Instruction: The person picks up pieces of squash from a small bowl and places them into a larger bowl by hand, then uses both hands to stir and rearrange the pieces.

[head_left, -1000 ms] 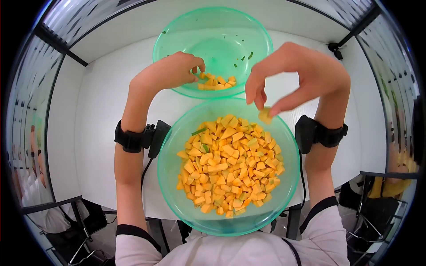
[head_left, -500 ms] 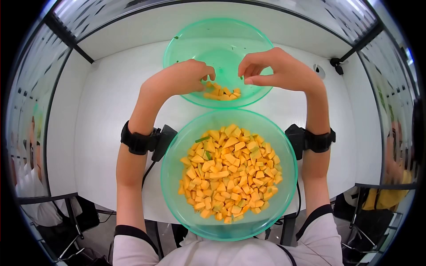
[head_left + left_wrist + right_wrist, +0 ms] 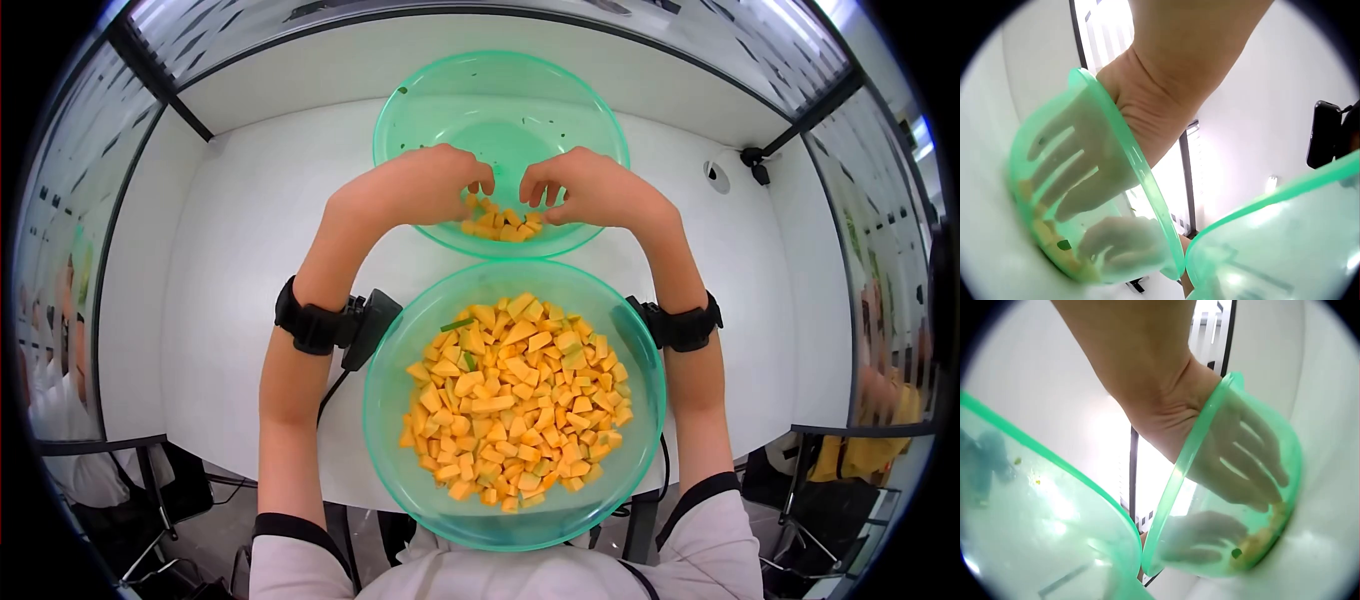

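A green see-through bowl at the back holds a small heap of orange pumpkin cubes along its front wall. Both hands reach over its rim. Coming in from the left, my left hand has its fingers loosely bent down, fingertips right at the cubes. Opposite it, my right hand hangs with relaxed fingers beside the right end of the heap. Through the wall in the wrist views, the fingers of the left hand and right hand appear spread, with gaps between them.
A second green bowl, nearer the body, holds many pumpkin pieces and a green strip. Small green bits cling to the back bowl. Both bowls stand on a white table with low white walls around it.
My right hand, which pinched a pumpkin piece above the front bowl, has moved back and left into the rear bowl without that piece. My left hand stays at the small heap.
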Available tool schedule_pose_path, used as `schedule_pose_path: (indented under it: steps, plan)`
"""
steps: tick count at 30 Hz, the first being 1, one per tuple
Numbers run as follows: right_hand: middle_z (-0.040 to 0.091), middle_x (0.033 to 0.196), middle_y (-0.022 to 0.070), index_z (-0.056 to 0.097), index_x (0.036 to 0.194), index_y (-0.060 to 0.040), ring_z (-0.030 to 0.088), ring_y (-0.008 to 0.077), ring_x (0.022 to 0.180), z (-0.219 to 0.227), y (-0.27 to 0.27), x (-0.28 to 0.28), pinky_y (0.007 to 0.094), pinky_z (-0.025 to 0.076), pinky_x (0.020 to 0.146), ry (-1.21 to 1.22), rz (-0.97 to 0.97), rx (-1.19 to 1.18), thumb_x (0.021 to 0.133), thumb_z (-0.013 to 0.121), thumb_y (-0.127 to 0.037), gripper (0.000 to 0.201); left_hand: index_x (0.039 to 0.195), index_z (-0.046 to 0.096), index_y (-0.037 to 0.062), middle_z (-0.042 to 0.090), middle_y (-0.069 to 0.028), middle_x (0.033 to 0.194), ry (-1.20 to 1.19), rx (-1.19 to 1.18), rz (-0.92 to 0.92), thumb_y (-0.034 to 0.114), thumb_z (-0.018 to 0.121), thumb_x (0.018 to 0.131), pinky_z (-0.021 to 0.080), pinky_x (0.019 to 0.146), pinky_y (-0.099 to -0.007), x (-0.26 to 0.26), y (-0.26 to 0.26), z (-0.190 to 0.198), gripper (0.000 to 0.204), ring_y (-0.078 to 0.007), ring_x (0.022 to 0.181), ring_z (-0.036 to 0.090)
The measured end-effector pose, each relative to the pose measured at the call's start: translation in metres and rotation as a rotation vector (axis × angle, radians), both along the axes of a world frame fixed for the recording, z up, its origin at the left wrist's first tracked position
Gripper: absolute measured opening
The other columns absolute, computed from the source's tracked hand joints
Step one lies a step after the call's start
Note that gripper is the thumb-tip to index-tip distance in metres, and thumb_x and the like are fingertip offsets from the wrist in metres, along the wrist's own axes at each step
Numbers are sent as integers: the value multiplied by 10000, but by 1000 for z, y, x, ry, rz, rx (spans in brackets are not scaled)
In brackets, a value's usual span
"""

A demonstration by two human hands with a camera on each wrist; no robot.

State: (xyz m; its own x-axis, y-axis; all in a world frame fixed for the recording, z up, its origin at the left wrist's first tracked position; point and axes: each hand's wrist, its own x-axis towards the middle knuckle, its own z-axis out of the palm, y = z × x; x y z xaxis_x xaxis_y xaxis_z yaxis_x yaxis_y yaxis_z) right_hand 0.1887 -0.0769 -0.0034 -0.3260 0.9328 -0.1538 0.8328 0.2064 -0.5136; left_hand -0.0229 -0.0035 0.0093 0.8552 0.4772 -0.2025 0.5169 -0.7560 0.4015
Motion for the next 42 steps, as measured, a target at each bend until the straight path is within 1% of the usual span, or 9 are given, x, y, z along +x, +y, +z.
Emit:
schedule_pose_path:
  steps: [9,12,17,20,23,32,35,39,42]
  plan:
    - [702,872,16,681,929,-103,664,151,797,5,0,-3,305,520,702,-107,2,-47,700,680,-88,229,1055,636,54,647,-113,1001,-25,38,-18,55,613,792,497,805,-380,-2,3,-6,264,-261,914,620]
    - [704,859,13,697,913,-113,665,156,788,4,-2,-4,310,518,695,-158,-1,-64,699,695,-107,215,1047,636,44,648,-117,1006,3,23,-3,42,606,783,504,788,-373,0,1,-6,266,-256,891,626]
    - [702,806,-2,721,853,-120,660,140,775,8,-2,-6,302,509,672,-176,-23,-92,714,707,-169,148,1024,633,36,667,-105,875,-4,6,13,42,600,776,494,698,-361,0,2,-3,250,-249,793,622]
    - [695,788,-1,716,836,-122,659,140,772,9,-2,-7,302,505,668,-204,-22,-85,722,705,-190,134,1027,634,46,665,-105,870,13,-7,28,52,603,775,485,673,-361,0,2,-3,254,-246,769,609]
    - [704,834,10,714,816,-126,660,175,798,11,-2,-8,311,520,696,-213,-29,-98,701,722,-176,125,1031,634,55,664,-99,850,9,-8,19,52,598,776,483,661,-361,0,4,-6,258,-245,746,605]
    - [691,808,17,693,794,-111,652,182,778,13,-4,-9,316,516,691,-183,-33,-91,701,696,-148,100,1040,629,61,663,-81,798,6,-33,9,30,598,758,472,628,-353,-1,5,-4,285,-225,688,594]
    - [692,814,19,687,799,-105,651,180,780,10,-3,-7,313,514,697,-170,-32,-78,702,689,-140,104,1038,630,66,663,-75,784,12,-54,31,15,599,747,469,626,-349,0,5,-4,297,-222,679,590]
    - [677,766,-11,683,829,-119,642,139,740,7,-3,-6,296,490,651,-173,-12,-43,736,681,-175,109,1017,631,67,660,-66,762,1,-71,38,-2,600,731,460,617,-344,-1,5,-5,295,-215,666,579]
    - [693,825,7,703,841,-126,649,171,785,14,-4,-10,310,514,711,-195,-47,-108,704,687,-156,141,1007,635,66,650,-64,742,12,-50,36,-8,600,723,454,608,-343,-1,5,-5,296,-210,659,574]
